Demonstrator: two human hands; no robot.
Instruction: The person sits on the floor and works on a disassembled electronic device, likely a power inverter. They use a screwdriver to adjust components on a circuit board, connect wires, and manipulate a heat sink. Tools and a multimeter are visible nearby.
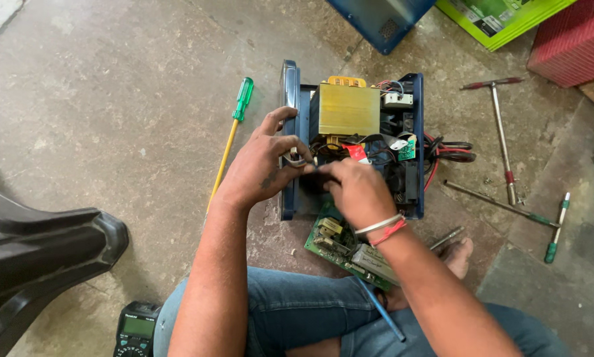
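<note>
Both hands met at centre over open blue chassis [417,142]; left hand [260,165] pinched small metal part [297,158]; right hand [356,192] fingers pressed together, contents unclear; green board [333,241] at 6; green-handled screwdriver [234,129] at 9; T-wrench [498,125] at 3; wire tangle crowded chassis interior.

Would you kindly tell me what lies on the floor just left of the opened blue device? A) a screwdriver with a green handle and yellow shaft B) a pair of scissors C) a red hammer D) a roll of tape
A: a screwdriver with a green handle and yellow shaft lies on the concrete floor, left of the opened blue device and beside the left hand.
</note>
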